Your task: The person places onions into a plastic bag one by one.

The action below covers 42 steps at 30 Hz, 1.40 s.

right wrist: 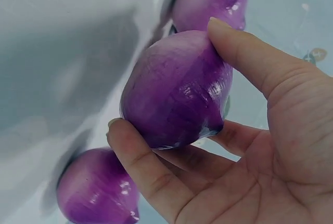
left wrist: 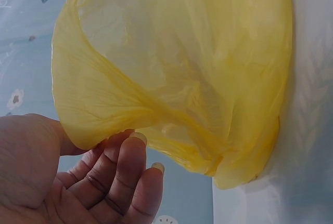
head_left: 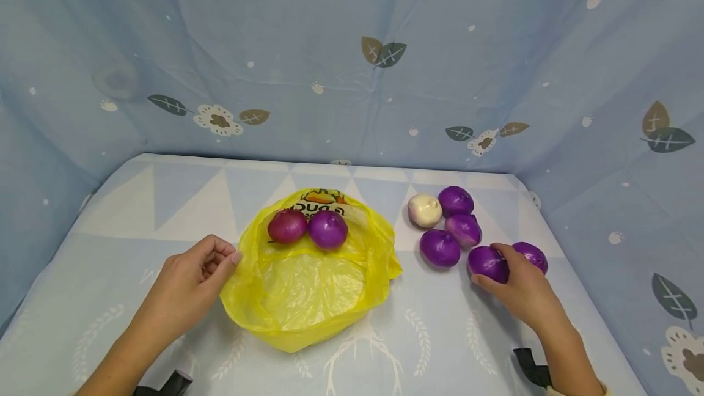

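Observation:
A yellow plastic bag (head_left: 313, 298) lies with its mouth spread wide. Inside it, near the far side, a reddish onion (head_left: 287, 226) and a purple onion (head_left: 327, 230) sit side by side. My left hand (head_left: 189, 283) pinches the bag's left rim between thumb and fingers, as the left wrist view shows the rim (left wrist: 93, 109) up close. On the right, my right hand (head_left: 522, 289) grips a glossy purple onion (right wrist: 174, 91), thumb on one side and fingers on the other. Another purple onion (head_left: 531, 255) lies just beyond that hand.
Between the bag and my right hand are a white onion (head_left: 425, 210) and purple onions (head_left: 456, 201), one of them (head_left: 440, 248) nearest the bag. The patterned cloth (head_left: 181, 200) covers the table, and a blue curtain (head_left: 330, 78) hangs behind it.

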Available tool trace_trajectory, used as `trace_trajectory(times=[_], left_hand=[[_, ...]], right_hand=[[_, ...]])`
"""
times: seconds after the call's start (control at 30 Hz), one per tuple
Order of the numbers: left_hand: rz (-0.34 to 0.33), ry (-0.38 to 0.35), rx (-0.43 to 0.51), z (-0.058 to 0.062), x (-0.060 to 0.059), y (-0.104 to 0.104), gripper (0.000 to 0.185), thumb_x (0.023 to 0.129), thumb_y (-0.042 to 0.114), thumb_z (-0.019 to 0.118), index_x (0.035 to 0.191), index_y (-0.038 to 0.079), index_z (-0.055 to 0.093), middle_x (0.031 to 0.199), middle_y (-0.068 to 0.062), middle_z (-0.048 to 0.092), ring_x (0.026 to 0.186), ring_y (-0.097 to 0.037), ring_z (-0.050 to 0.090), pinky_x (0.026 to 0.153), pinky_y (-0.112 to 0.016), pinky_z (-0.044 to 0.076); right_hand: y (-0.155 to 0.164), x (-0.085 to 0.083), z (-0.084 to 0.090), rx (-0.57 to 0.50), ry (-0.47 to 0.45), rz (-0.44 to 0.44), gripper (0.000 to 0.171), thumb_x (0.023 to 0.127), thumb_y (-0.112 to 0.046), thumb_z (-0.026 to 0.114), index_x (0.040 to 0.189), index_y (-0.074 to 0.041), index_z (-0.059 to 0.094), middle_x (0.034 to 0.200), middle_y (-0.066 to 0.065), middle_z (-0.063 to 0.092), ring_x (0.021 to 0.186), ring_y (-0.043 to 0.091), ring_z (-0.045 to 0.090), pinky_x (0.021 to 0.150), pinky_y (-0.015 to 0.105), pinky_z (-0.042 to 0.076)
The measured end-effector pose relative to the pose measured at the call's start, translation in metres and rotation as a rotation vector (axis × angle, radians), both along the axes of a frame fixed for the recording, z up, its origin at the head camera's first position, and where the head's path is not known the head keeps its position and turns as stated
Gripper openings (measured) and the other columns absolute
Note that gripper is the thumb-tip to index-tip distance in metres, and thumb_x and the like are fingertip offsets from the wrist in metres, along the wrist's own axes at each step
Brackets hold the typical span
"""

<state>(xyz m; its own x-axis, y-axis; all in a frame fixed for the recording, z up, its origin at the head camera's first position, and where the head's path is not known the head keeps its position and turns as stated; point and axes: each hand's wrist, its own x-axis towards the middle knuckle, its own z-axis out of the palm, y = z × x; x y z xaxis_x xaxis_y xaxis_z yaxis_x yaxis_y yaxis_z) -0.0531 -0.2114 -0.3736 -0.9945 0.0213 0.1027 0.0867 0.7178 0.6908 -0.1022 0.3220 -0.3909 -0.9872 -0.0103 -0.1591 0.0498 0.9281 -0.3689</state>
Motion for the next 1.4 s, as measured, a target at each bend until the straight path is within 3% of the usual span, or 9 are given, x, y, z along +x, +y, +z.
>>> trace_trajectory(times=[0.63,1.07,1.4], left_hand=[[0.017,-0.053,-0.001,0.001,0.000,0.001,0.024,0.109,0.035,0.059,0.109,0.012,0.063,0.085,0.001,0.062,0.071,-0.017,0.054,0.060,-0.025,0.047],[0.013,-0.032,0.000,0.001,0.000,0.001,0.021,0.108,0.034,0.061,0.108,0.012,0.064,0.084,0.002,0.061,0.070,-0.016,0.054,0.060,-0.025,0.047],[0.014,-0.052,0.002,0.001,-0.001,0.001,0.023,0.108,0.035,0.060,0.109,0.012,0.063,0.085,0.002,0.062,0.070,-0.017,0.054,0.060,-0.026,0.047]], right_hand=[[-0.016,0.016,0.017,-0.014,0.056,0.062,0.093,0.088,-0.052,0.083,0.152,0.003,0.042,0.145,0.035,0.050,0.129,0.057,0.050,0.097,0.074,0.043],[-0.033,0.025,0.028,-0.043,0.113,0.116,0.088,0.090,-0.050,0.081,0.152,-0.001,0.045,0.146,0.029,0.052,0.131,0.052,0.052,0.100,0.071,0.044],[-0.055,0.030,0.036,-0.008,0.128,0.148,0.086,0.089,-0.041,0.085,0.155,-0.006,0.045,0.147,0.023,0.054,0.129,0.047,0.057,0.097,0.066,0.050]])
